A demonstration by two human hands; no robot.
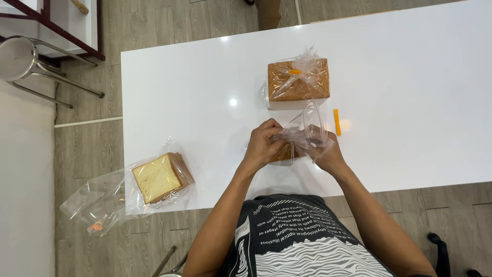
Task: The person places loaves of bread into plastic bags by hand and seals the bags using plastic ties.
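My left hand [263, 142] and my right hand [328, 151] both grip a clear plastic bag [303, 132] just above the white table [195, 92], near its front edge. A brown piece of bread [283, 154] shows under the bag between my hands. Behind them stands a bagged loaf [298, 82], tied at the top with an orange tie. A loose orange tie [336, 121] lies on the table just right of my hands.
An open clear bag with sliced bread [160, 177] lies at the table's front left corner, its plastic hanging over the edge. A metal stool [25, 61] stands on the wooden floor at the far left. A chair base [441, 251] is at lower right.
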